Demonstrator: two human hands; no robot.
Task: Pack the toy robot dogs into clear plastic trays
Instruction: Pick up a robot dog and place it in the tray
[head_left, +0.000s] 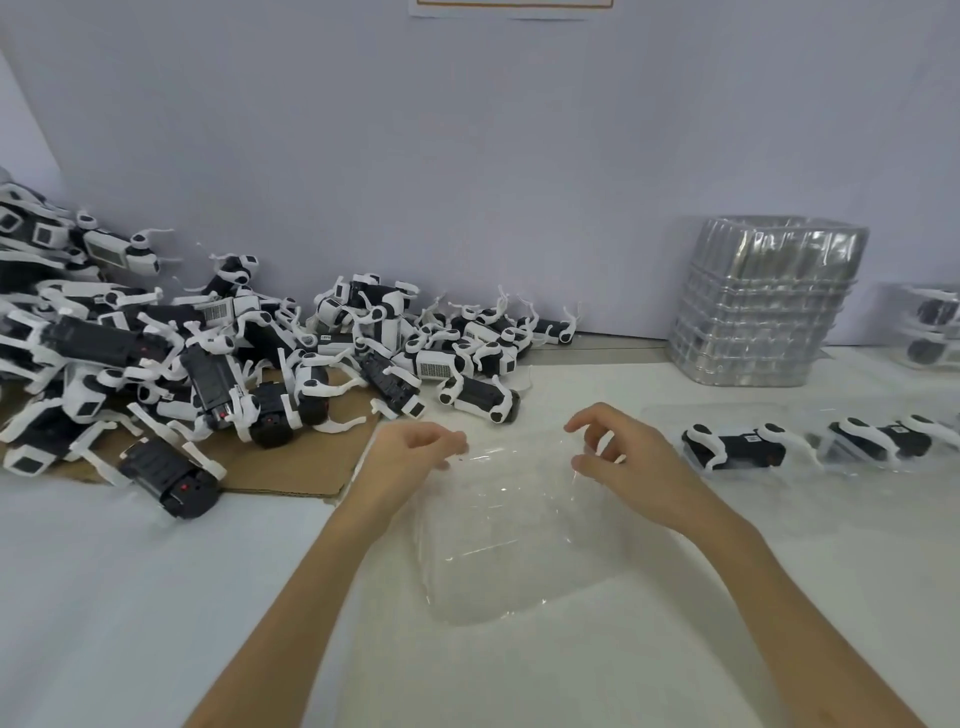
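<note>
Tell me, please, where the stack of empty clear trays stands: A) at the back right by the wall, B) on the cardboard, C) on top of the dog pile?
A: the stack of clear trays stands at the back right, against the wall.

Ten o'clock: heap of toy robot dogs on cardboard; centre: tray on counter; two o'clock: tray stack; three o'clock: two dogs.
</note>
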